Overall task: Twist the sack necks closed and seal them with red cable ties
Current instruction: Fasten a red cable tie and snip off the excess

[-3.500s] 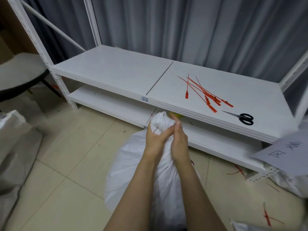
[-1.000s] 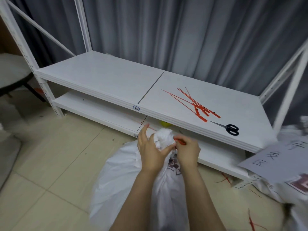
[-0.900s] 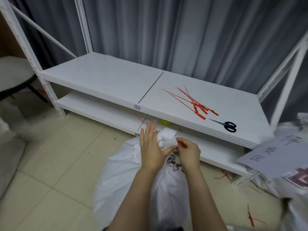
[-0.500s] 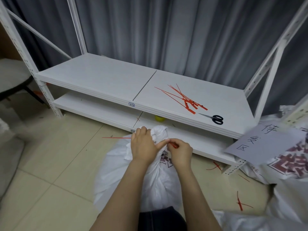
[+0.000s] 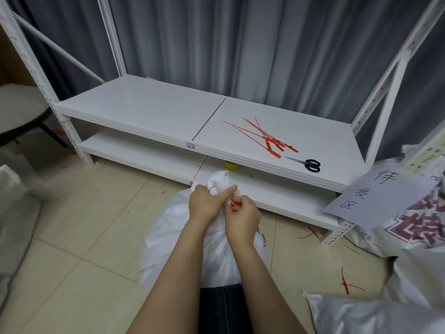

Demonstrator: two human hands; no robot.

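Note:
A full white sack [image 5: 212,256] stands on the floor in front of me, its neck [image 5: 218,183] twisted into a bunch. My left hand [image 5: 204,203] grips the neck just below the bunch, thumb stretched to the right. My right hand [image 5: 242,215] pinches the head of a red cable tie [image 5: 232,203] against the neck; most of the tie is hidden behind my fingers. Several spare red cable ties [image 5: 265,138] lie in a loose pile on the white shelf [image 5: 149,109].
Black scissors [image 5: 305,163] lie right of the ties near the shelf edge. A yellow tape roll [image 5: 231,165] sits on the lower shelf. More sacks [image 5: 385,312] and a handwritten paper sign [image 5: 380,196] crowd the right. Cut tie scraps [image 5: 346,283] litter the tiled floor.
The red tie's long tail, sticking out to the left half a second ago, is no longer seen. My hands have drawn closer together at the neck.

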